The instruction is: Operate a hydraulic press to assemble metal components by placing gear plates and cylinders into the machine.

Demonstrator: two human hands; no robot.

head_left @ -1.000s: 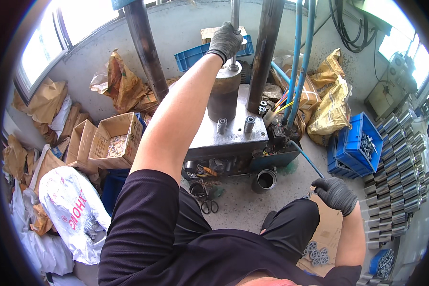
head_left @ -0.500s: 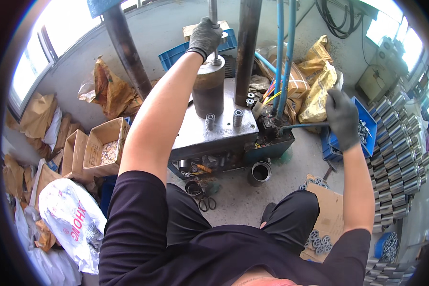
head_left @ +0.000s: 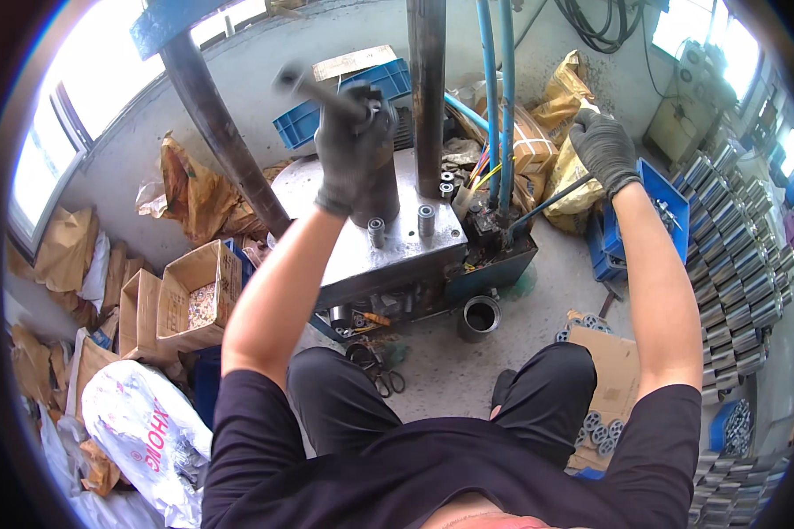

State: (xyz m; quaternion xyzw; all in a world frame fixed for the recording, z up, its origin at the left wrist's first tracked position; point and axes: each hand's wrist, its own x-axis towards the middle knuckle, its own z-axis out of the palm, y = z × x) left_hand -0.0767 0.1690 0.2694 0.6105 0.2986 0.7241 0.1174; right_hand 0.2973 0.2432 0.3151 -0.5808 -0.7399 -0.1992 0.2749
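My left hand (head_left: 342, 163), in a dark grey work glove, is closed around a metal rod (head_left: 328, 95) over the machine's table. The rod tilts toward the upper left, and its end is blurred. Just behind that hand stands a thick dark metal cylinder (head_left: 381, 189), its top partly hidden by the glove. My right hand (head_left: 604, 148), gloved alike, is curled at the upper end of a long lever (head_left: 551, 203) that slants up from the hydraulic unit (head_left: 490, 225). Two small ribbed metal pieces (head_left: 426, 219) stand upright on the steel table (head_left: 344, 260).
Dark steel columns (head_left: 425, 106) and blue pipes (head_left: 507, 97) rise around the table. A blue crate (head_left: 679, 198) of metal parts sits at right beside stacked metal cylinders (head_left: 732, 264). Cardboard boxes (head_left: 225, 322) stand at left. A metal cup (head_left: 478, 319) and scissors (head_left: 390, 382) lie on the floor.
The rod, upright above the cylinder before, is now tilted to the upper left in my left hand, which has come lower and nearer. My right hand and the lever's end have risen.
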